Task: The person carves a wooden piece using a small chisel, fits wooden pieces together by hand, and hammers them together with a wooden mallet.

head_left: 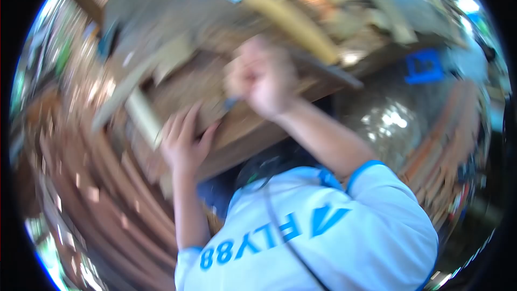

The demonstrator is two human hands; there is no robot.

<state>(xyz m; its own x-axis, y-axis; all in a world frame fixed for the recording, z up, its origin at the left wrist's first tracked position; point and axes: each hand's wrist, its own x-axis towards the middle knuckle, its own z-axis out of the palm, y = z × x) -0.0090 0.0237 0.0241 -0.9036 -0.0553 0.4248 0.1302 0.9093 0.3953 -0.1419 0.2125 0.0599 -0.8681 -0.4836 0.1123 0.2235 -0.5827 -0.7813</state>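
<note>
My left hand [186, 137] rests on the near edge of a brown wooden bench [242, 134], fingers stretched out and a little apart, with nothing held in it. My right hand [264, 78] is curled into a fist above the bench, right of my left hand and farther from my body. Motion blurs it, and whatever it may grip cannot be made out. A small blue item [230, 103] shows just below the fist; its kind is unclear. Close to my left fingers lies a pale wooden strip [144, 116].
A long yellowish wooden piece [291, 21] lies across the far side of the bench. Reddish-brown boards [102, 199] are on the left. A blue plastic object [424, 66] sits at the right, near more stacked wood [441, 145]. The whole view is blurred.
</note>
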